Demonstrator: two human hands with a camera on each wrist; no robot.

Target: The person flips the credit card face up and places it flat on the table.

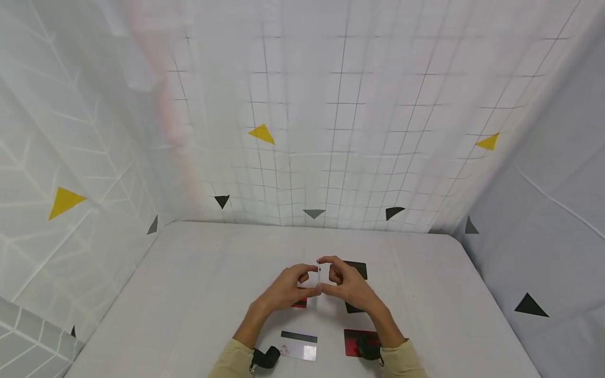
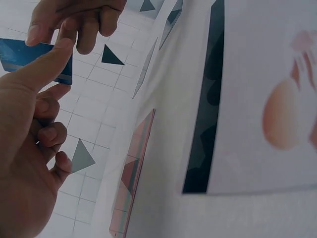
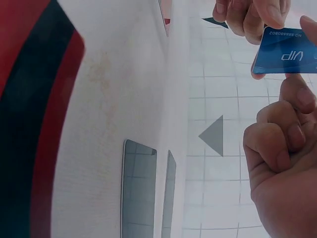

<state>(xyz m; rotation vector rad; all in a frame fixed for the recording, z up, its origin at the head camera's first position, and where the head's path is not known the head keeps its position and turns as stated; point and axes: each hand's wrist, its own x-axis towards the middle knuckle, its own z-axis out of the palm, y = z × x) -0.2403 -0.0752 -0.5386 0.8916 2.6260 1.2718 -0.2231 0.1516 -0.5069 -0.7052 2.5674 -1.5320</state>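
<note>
A blue plastic card (image 3: pixel 287 49) with VIP lettering is held up above the table, seen edge-on in the head view. My left hand (image 1: pixel 288 286) pinches it between thumb and forefinger from the left, its other fingers curled. From the right, my right hand (image 1: pixel 350 286) grips the same card with thumb and forefinger. In the left wrist view, a striped face of the blue card (image 2: pixel 25 54) shows, partly covered by the left thumb. Under the wrists lie a white card (image 1: pixel 299 349) with a dark stripe and a red card (image 1: pixel 353 344).
On the white table (image 1: pixel 203 294), a black card (image 1: pixel 359 269) and another dark card (image 1: pixel 353 308) lie near the right hand, partly covered. Beneath the left hand shows part of a red card (image 1: pixel 300 303). White sheeting (image 1: pixel 302 173) with triangles stands behind the table.
</note>
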